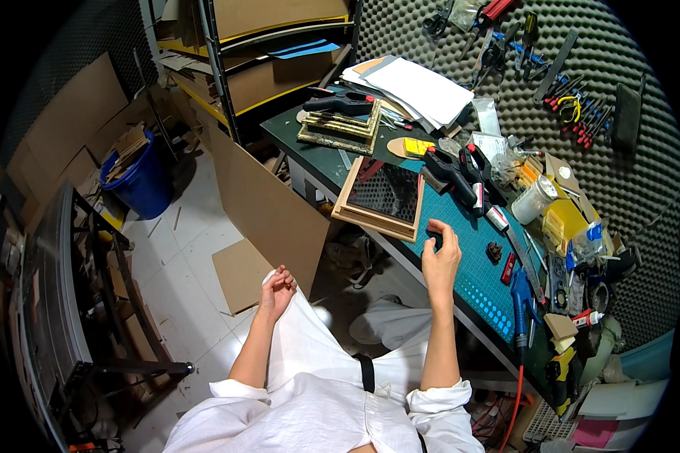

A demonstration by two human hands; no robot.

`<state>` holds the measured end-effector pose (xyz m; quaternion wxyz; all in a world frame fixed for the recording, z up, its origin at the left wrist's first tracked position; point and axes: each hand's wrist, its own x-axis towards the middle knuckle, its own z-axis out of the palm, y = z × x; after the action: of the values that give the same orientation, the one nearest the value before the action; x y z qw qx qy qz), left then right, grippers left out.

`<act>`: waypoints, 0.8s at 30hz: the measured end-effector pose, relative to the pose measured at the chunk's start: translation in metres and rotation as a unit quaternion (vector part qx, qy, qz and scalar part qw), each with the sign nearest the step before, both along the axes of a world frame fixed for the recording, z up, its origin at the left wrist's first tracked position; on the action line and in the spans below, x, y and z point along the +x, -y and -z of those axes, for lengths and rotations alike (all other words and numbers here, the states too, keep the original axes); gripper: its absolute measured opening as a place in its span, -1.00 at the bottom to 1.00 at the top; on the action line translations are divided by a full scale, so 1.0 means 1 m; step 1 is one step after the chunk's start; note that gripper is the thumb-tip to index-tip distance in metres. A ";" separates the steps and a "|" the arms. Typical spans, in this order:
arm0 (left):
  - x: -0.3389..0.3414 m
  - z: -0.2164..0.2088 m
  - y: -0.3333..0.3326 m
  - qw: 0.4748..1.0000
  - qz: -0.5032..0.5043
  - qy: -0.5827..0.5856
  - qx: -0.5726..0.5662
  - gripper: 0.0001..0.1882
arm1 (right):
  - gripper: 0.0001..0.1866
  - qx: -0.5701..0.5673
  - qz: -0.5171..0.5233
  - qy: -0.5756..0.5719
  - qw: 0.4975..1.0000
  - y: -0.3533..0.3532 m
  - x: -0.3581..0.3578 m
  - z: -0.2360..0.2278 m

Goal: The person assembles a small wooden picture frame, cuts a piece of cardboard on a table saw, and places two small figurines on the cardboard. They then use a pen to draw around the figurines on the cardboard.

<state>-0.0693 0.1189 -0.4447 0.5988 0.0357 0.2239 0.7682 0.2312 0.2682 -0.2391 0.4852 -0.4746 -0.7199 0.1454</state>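
Observation:
My left hand (pixel 278 292) rests by my left thigh, palm turned up and fingers curled in; nothing shows in it. Over the near edge of the workbench, my right hand (pixel 440 260) has its fingers bent and its thumb apart, with nothing between them. Just beyond its fingertips lies a wooden frame box (pixel 340 208) with a dark, glossy panel (pixel 389 189) that mirrors the foam wall. The frame box sits at the bench edge, and my right hand appears apart from it.
A teal cutting mat (pixel 468 264) covers the bench, with black spring clamps (pixel 449 174), a gilded frame (pixel 340 128), white sheets (pixel 419 90), a jar (pixel 534 198) and a blue glue gun (pixel 520 298). A blue bin (pixel 140 185) and a leaning board (pixel 257 196) stand left.

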 end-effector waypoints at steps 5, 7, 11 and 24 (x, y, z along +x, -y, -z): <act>0.000 0.000 -0.001 1.000 0.002 -0.002 0.003 -0.75 | -0.70 -0.003 0.002 0.001 1.000 0.000 0.001 0.000; 0.000 0.002 0.000 1.000 0.002 -0.001 0.005 -0.75 | -0.70 -0.004 0.002 0.001 1.000 0.000 0.001 0.001; -0.001 0.002 0.000 1.000 0.000 0.001 0.007 -0.76 | -0.70 -0.006 0.005 0.001 1.000 0.002 0.000 -0.001; 0.003 -0.003 -0.001 1.000 0.002 -0.018 -0.004 -0.75 | -0.71 0.002 0.002 -0.008 1.000 -0.001 0.002 0.001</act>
<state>-0.0664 0.1195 -0.4419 0.5961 0.0477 0.2380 0.7654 0.2332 0.2692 -0.2406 0.4923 -0.4736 -0.7153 0.1472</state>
